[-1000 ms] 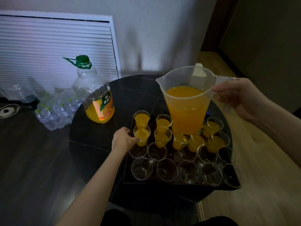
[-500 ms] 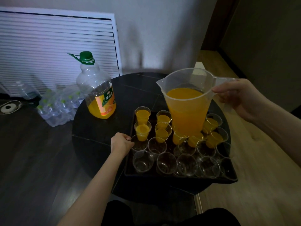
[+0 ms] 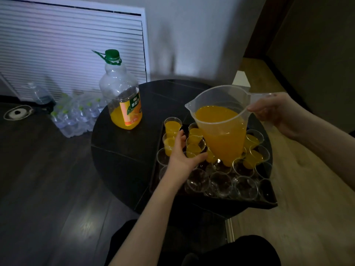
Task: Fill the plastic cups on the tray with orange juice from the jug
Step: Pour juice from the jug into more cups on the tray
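A black tray (image 3: 249, 202) on the round table carries several clear plastic cups. The far rows hold orange juice (image 3: 172, 125); the near cups (image 3: 197, 182) are empty. My right hand (image 3: 276, 110) grips the handle of the clear jug (image 3: 221, 131). The jug is about half full of juice, hangs just above the middle cups and tilts with its spout to the left. No juice is seen leaving the spout. My left hand (image 3: 179, 156) reaches over the tray's left side, fingers and thumb round a cup (image 3: 193, 148) that holds some juice.
A large juice bottle (image 3: 123, 96) with a green cap stands on the dark round table (image 3: 119, 150), left of the tray. A pack of water bottles (image 3: 75, 116) lies on the floor by a white slatted panel (image 3: 67, 47). My knees are below the table's near edge.
My left hand has moved from the tray's left edge to a cup further right. The jug has tipped toward the left and come lower over the cups.
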